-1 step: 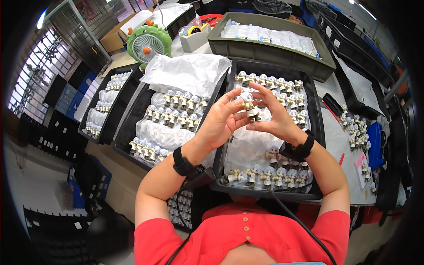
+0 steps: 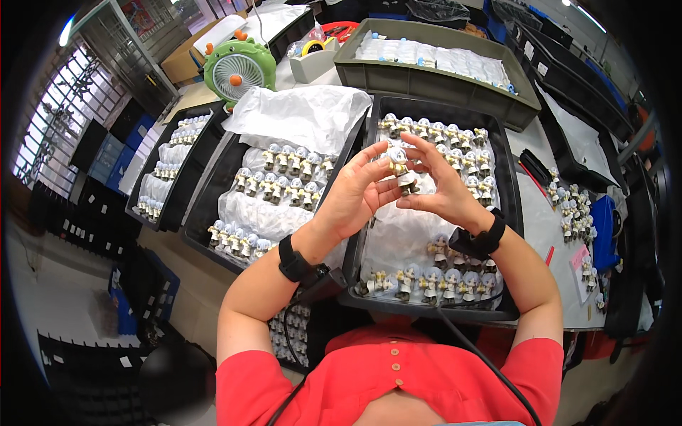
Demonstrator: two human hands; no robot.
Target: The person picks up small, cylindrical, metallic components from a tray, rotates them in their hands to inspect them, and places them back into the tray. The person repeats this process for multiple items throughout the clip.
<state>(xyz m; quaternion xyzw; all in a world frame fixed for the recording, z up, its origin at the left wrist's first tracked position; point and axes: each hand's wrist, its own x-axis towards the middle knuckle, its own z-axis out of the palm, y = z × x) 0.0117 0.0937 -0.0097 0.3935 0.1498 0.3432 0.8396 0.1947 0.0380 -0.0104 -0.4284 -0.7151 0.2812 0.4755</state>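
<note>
A small figurine [image 2: 400, 170] with pale blue-white hair, a white and yellow outfit and dark feet is held upright between my hands, above the black tray [image 2: 516, 213] in front of me. My left hand [image 2: 359, 193] closes on it from the left, its thumb and fingertips at the figurine's side. From the right, my right hand [image 2: 449, 190] curves round it, with fingers by the head and thumb near the feet. Exact contact points are partly hidden by the fingers. Below, similar figurines [image 2: 430, 284] stand and lie in rows on white lining sheets in the tray.
To the left are a second black tray [image 2: 195, 231] and a third tray [image 2: 167, 221] with figurine rows. A green fan [image 2: 239, 71] and an olive bin [image 2: 433, 84] stand behind. Loose figurines [image 2: 574, 213], a red pen [image 2: 550, 255] and a blue case [image 2: 604, 231] lie right.
</note>
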